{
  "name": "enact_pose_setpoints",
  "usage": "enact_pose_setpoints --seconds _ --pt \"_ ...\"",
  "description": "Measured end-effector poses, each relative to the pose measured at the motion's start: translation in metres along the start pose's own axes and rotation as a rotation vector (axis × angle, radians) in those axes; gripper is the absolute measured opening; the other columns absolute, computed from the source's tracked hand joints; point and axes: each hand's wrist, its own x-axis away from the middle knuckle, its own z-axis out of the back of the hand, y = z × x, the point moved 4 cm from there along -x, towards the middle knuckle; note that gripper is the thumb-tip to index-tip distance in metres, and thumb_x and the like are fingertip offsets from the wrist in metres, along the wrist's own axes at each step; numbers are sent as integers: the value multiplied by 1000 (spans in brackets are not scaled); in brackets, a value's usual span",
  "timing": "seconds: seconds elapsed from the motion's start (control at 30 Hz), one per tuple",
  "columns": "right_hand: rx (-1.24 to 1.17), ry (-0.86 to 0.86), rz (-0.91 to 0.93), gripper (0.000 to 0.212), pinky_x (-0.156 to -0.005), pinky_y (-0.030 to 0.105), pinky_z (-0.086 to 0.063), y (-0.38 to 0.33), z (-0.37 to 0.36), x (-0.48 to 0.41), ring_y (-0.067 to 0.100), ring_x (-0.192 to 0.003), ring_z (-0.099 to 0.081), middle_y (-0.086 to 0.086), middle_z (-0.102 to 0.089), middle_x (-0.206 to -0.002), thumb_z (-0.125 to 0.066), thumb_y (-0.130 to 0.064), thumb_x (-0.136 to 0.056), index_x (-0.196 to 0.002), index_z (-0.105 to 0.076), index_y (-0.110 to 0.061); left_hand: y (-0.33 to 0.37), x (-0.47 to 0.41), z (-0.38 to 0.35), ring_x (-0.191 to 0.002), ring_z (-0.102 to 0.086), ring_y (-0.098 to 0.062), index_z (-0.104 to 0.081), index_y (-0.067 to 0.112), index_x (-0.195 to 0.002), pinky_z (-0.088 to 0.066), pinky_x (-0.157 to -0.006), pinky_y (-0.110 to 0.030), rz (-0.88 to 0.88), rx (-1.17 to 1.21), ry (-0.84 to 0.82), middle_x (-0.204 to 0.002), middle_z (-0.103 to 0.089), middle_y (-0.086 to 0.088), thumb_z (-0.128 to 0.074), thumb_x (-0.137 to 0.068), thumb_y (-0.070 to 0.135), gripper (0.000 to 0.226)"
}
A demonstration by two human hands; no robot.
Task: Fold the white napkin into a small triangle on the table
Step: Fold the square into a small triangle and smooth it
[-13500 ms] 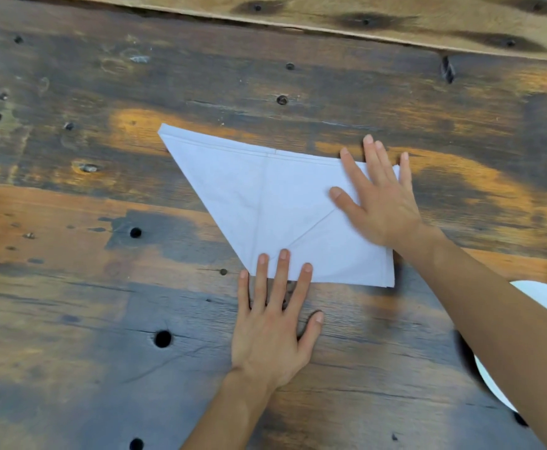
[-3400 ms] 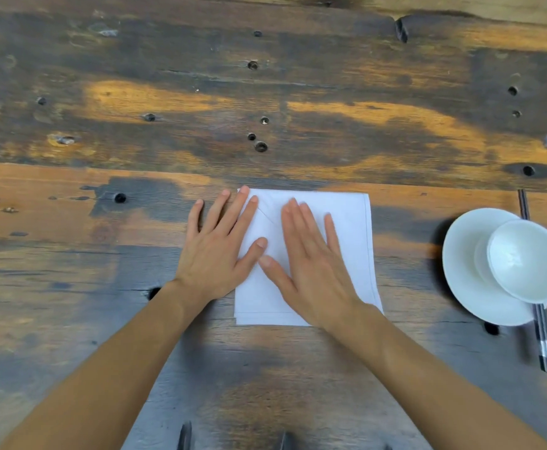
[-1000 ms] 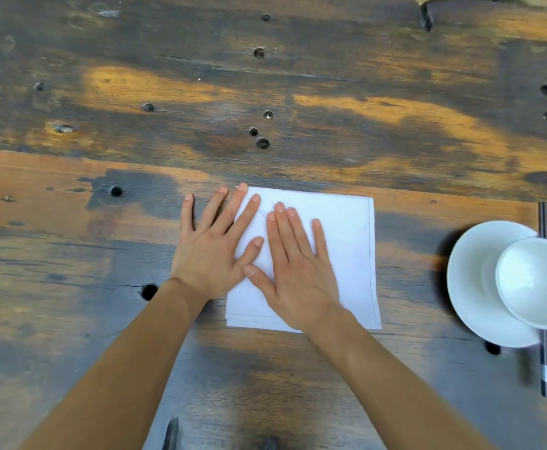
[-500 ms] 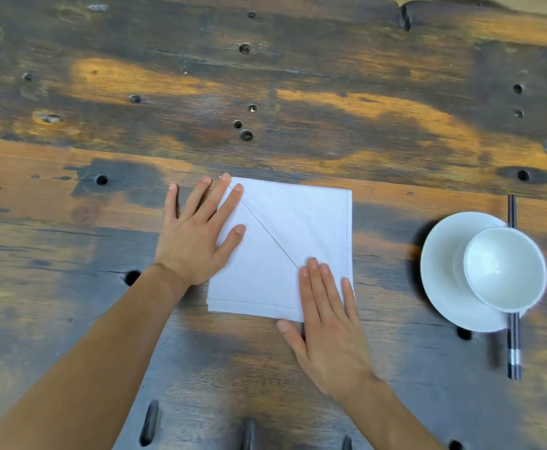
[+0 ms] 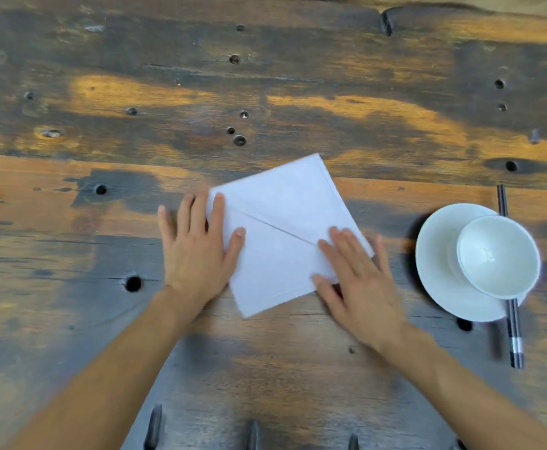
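The white napkin [image 5: 278, 222] lies flat on the wooden table [image 5: 265, 92], folded to a small square that now sits turned like a diamond, one corner pointing away from me. A diagonal crease runs across it from left to right. My left hand [image 5: 197, 251] rests flat on its left corner, fingers spread. My right hand [image 5: 359, 280] lies flat on its right corner, fingers spread. Neither hand grips the cloth.
A white saucer [image 5: 437, 280] with a white bowl [image 5: 496, 254] on it stands to the right. Dark chopsticks [image 5: 512, 326] lie under the saucer's right side. The weathered table has several holes, and dark slots show along the near edge.
The napkin has been turned from a square lying straight to a diamond. My right hand moved from the napkin's near edge to its right corner. My left hand stayed on the left side.
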Motion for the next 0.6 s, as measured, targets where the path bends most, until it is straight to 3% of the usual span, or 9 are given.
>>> enact_pose_setpoints --seconds 0.07,0.17,0.33,0.43,0.6 --pt "-30 57 -96 49 -121 62 -14 8 8 -22 35 -145 -38 19 -40 -156 -60 -27 -96 -139 -57 -4 13 11 5 -137 -40 -41 -52 4 -137 -16 -118 -68 57 31 34 -143 -49 -22 -48 -95 55 66" --pt "-99 106 -124 54 -120 62 -12 3 15 -48 42 -147 -32 24 -33 -159 -64 -18 -93 -144 -52 -2 33 14 10 -146 -34 -38 -51 5 -140 -12 -120 -65 -38 91 106 -155 -42 -19 -50 -98 51 62" --pt "-75 6 -57 61 -124 53 2 -31 0 -84 29 -156 -4 13 -9 -168 -37 -29 -102 -159 -25 -10 64 -23 4 -156 -22 -30 -33 8 -159 -23 -122 -61 -435 79 39 -168 -26 -9 -31 -107 36 59" --pt "-38 -44 -155 61 -123 46 13 -29 -16 -89 21 -155 11 5 8 -169 -24 -37 -108 -162 -6 -16 58 -36 -10 -157 -18 -25 -25 12 -161 -16 -126 -57 -449 60 -73 -169 -21 -5 -21 -107 38 60" --pt "31 -50 -256 71 -123 47 13 -11 -25 -62 19 -156 8 4 9 -168 -14 -53 -104 -161 3 -14 55 -36 -20 -158 -13 -22 -21 15 -163 -12 -127 -56 -440 42 -80 -171 -16 -2 -17 -107 41 62"
